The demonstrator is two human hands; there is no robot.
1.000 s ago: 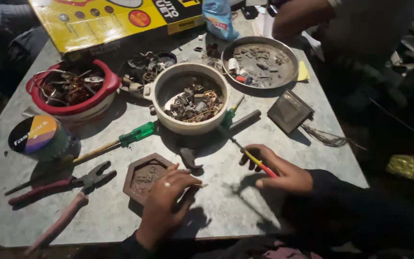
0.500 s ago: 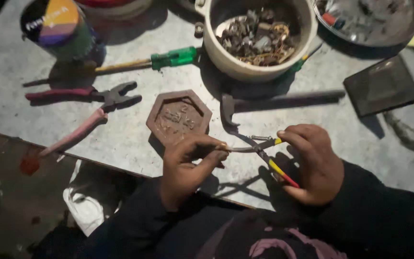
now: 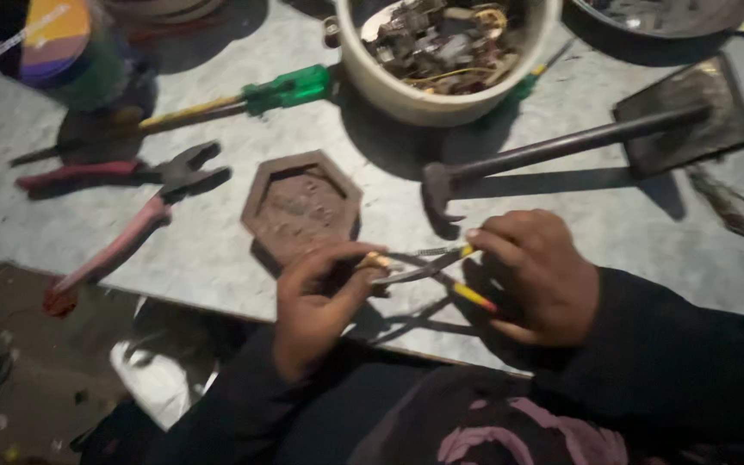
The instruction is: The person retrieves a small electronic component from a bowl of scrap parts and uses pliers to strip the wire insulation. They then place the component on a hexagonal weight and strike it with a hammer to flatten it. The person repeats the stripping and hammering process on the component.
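- Right hand (image 3: 534, 277): closed around a small plier-type tool (image 3: 441, 271) with yellow-and-red handles; slim metal jaws pointing left, just over the near table edge.
- Left hand (image 3: 313, 303): fingertips pinched shut on a small brass-coloured piece (image 3: 375, 261), held against the tool's tip; too small and blurred to identify further.
- Progress, as judged: piece held at the jaws, being worked; nothing visibly pulled off or set down beside the hands, so the work appears mid-way at most.
- Hexagonal rust-brown tray (image 3: 301, 207): just beyond the left hand, flat on the table, a little dark debris inside, otherwise shallow and nearly bare.
- Hammer (image 3: 553, 153): dark, lying above the right hand, head toward the tray, handle running up to the right over a dark flat square plate (image 3: 706, 95).
- Pink-handled pliers (image 3: 135, 215): left of the tray, jaws parted, untouched.
- Green-handled screwdriver (image 3: 217, 103): farther left and back, lying flat.
- Cream bowl (image 3: 424, 102): far side, heaped with mixed metal scrap and wire.
- Round tin (image 3: 40, 47): far-left corner, multicoloured lid.
- Grey table (image 3: 217, 258): worn surface, near edge under both wrists.
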